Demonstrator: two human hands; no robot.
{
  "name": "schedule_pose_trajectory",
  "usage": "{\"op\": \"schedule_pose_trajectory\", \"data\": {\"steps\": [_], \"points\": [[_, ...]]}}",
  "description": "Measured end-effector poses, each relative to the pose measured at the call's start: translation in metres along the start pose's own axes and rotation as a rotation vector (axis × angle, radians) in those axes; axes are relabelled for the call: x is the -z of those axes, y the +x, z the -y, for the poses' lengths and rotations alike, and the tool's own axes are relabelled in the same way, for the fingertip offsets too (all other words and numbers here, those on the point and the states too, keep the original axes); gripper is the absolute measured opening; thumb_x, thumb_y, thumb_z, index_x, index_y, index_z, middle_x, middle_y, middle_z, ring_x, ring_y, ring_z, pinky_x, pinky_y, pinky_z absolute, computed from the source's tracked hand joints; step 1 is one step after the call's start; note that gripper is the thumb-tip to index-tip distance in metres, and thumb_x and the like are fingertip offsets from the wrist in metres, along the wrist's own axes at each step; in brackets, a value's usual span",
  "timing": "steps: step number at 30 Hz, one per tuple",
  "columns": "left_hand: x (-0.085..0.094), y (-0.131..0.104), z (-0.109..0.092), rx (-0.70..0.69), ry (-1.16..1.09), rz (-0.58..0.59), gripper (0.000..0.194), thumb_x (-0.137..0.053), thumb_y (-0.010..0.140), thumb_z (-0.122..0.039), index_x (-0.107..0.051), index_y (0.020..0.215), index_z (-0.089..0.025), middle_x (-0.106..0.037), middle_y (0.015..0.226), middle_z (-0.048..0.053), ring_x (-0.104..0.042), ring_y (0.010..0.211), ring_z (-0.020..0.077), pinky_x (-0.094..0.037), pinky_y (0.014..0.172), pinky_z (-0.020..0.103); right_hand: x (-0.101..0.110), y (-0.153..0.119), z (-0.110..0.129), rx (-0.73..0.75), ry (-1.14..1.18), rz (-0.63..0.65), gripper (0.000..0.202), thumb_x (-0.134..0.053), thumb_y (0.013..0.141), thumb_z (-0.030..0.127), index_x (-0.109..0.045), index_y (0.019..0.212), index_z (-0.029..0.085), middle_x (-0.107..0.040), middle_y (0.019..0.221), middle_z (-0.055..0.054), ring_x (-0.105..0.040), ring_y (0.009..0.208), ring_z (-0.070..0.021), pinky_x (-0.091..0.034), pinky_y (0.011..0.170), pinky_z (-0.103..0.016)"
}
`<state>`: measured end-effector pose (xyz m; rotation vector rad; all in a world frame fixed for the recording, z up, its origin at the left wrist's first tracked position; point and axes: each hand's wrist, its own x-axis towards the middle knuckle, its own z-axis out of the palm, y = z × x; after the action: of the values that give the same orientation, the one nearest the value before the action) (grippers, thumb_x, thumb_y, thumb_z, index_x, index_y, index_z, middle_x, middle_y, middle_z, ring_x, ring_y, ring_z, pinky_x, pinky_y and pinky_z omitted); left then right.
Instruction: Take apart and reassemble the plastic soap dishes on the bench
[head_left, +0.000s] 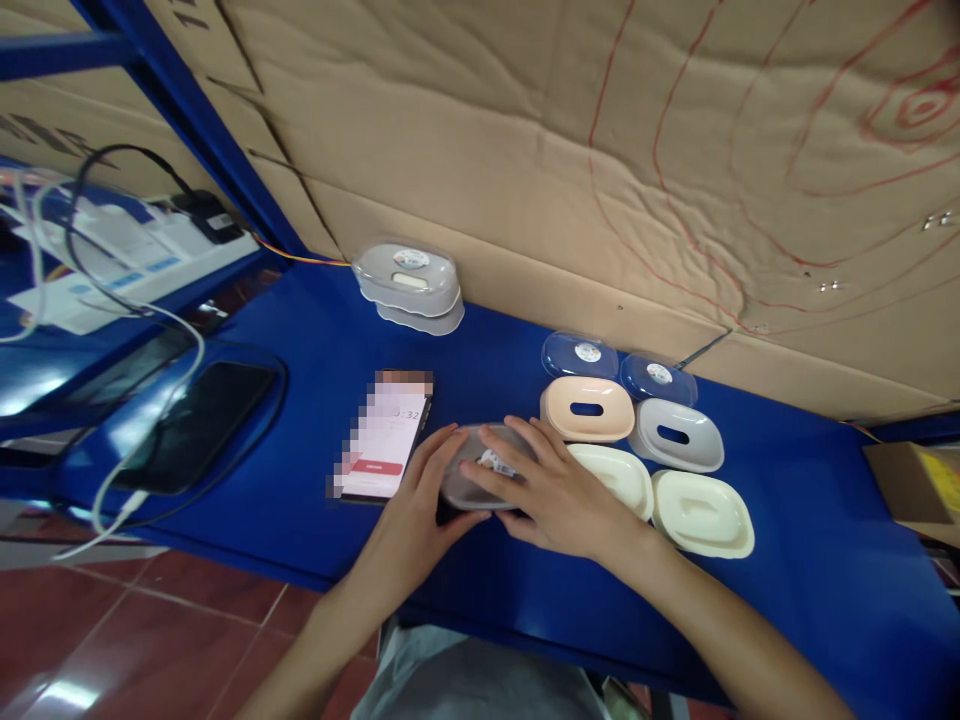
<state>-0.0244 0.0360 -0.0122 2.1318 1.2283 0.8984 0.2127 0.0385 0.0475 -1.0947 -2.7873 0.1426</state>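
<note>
Near the front edge of the blue table, an oval grey soap box (pixel 474 492) with a transparent lid and a round label is held between both hands. My left hand (pixel 421 500) grips its left end, the thumb along the near side. My right hand (pixel 559 490) has its fingers spread over the lid and its thumb at the near edge. Just right of it lie a peach slotted dish (pixel 556 425), a grey slotted dish (pixel 696 457) and two cream dishes (pixel 739 512), one partly hidden by my right hand. Behind these lie two clear labelled lids (pixel 562 352).
A lit phone (pixel 390 440) lies left of my hands. Stacked grey soap boxes (pixel 420 290) stand at the back against a cardboard wall (pixel 465 120). Farther left are a dark phone (pixel 217 410), cables and a power strip (pixel 97 285). A cardboard box (pixel 907 490) is at the right.
</note>
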Motion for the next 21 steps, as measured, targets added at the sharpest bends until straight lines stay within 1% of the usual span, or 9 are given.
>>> {"op": "schedule_pose_trajectory", "data": {"steps": [3, 5, 8, 10, 13, 15, 17, 19, 21], "points": [[0.000, 0.001, 0.000, -0.003, 0.001, 0.002, 0.088, -0.078, 0.094, -0.028, -0.027, 0.164, -0.035, -0.045, 0.160, 0.014, -0.047, 0.150, 0.0341, -0.044, 0.121, 0.058, -0.002, -0.001, -0.001, -0.017, 0.083, -0.023, 0.069, -0.068, 0.098, 0.027, -0.041, 0.162, 0.030, -0.033, 0.174, -0.009, -0.027, 0.160, -0.0386, -0.034, 0.125, -0.065], [-0.001, 0.001, 0.000, 0.001, 0.003, 0.007, 0.086, -0.077, 0.095, -0.026, -0.026, 0.164, -0.035, -0.045, 0.160, 0.014, -0.047, 0.151, 0.0337, -0.044, 0.121, 0.058, 0.000, -0.002, -0.004, -0.037, 0.180, -0.025, 0.071, -0.070, 0.098, 0.029, -0.040, 0.162, 0.029, -0.031, 0.174, -0.009, -0.022, 0.162, -0.0369, -0.030, 0.127, -0.065], [-0.001, 0.000, -0.001, -0.003, 0.016, 0.008, 0.084, -0.075, 0.096, -0.027, -0.026, 0.163, -0.035, -0.044, 0.160, 0.015, -0.047, 0.150, 0.0344, -0.046, 0.120, 0.058, 0.014, -0.006, -0.013, -0.071, 0.372, -0.046, 0.075, -0.067, 0.101, 0.034, -0.032, 0.165, 0.024, -0.027, 0.176, -0.011, -0.020, 0.164, -0.0306, -0.029, 0.130, -0.058], [0.001, 0.001, -0.004, -0.006, 0.053, 0.009, 0.085, -0.076, 0.095, -0.028, -0.025, 0.164, -0.033, -0.045, 0.159, 0.016, -0.049, 0.148, 0.0356, -0.049, 0.117, 0.058, 0.027, -0.012, -0.022, -0.125, 0.446, -0.124, 0.066, -0.060, 0.106, 0.033, -0.032, 0.165, 0.024, -0.030, 0.174, -0.011, -0.025, 0.163, -0.0263, -0.032, 0.130, -0.053], [0.007, 0.008, -0.012, -0.004, 0.203, 0.031, 0.087, -0.074, 0.095, -0.028, -0.023, 0.164, -0.027, -0.043, 0.160, 0.021, -0.050, 0.147, 0.0401, -0.053, 0.112, 0.059, 0.040, -0.027, -0.031, -0.202, 0.429, -0.244, 0.048, -0.051, 0.110, 0.026, -0.045, 0.157, 0.029, -0.048, 0.164, -0.009, -0.039, 0.157, -0.0251, -0.038, 0.127, -0.054], [0.014, 0.017, -0.021, -0.042, 0.354, 0.035, 0.085, -0.074, 0.094, -0.028, -0.025, 0.163, -0.020, -0.036, 0.165, 0.027, -0.043, 0.152, 0.0454, -0.051, 0.113, 0.062, 0.041, -0.042, -0.030, -0.218, 0.384, -0.254, 0.044, -0.048, 0.110, 0.022, -0.051, 0.153, 0.029, -0.055, 0.158, -0.009, -0.046, 0.152, -0.0256, -0.042, 0.124, -0.055], [0.019, 0.028, -0.028, -0.125, 0.493, 0.037, 0.079, -0.073, 0.092, -0.024, -0.033, 0.160, -0.017, -0.028, 0.169, 0.029, -0.036, 0.155, 0.0482, -0.045, 0.117, 0.065, 0.035, -0.059, -0.025, -0.207, 0.322, -0.234, 0.043, -0.048, 0.108, 0.018, -0.055, 0.150, 0.028, -0.056, 0.155, -0.010, -0.048, 0.149, -0.0270, -0.045, 0.121, -0.056], [0.022, 0.038, -0.033, -0.220, 0.577, 0.071, 0.069, -0.071, 0.092, -0.018, -0.043, 0.154, -0.020, -0.034, 0.169, 0.026, -0.039, 0.154, 0.0462, -0.043, 0.119, 0.065, 0.026, -0.076, -0.020, -0.187, 0.261, -0.222, 0.043, -0.049, 0.107, 0.015, -0.057, 0.147, 0.027, -0.056, 0.155, -0.011, -0.049, 0.148, -0.0287, -0.048, 0.118, -0.057], [0.022, 0.048, -0.033, -0.288, 0.613, 0.121, 0.062, -0.071, 0.092, -0.019, -0.049, 0.150, -0.024, -0.045, 0.164, 0.021, -0.046, 0.150, 0.0429, -0.047, 0.116, 0.061, 0.018, -0.091, -0.017, -0.187, 0.230, -0.236, 0.043, -0.051, 0.106, 0.014, -0.058, 0.146, 0.026, -0.057, 0.155, -0.011, -0.049, 0.147, -0.0297, -0.050, 0.116, -0.057]]}}
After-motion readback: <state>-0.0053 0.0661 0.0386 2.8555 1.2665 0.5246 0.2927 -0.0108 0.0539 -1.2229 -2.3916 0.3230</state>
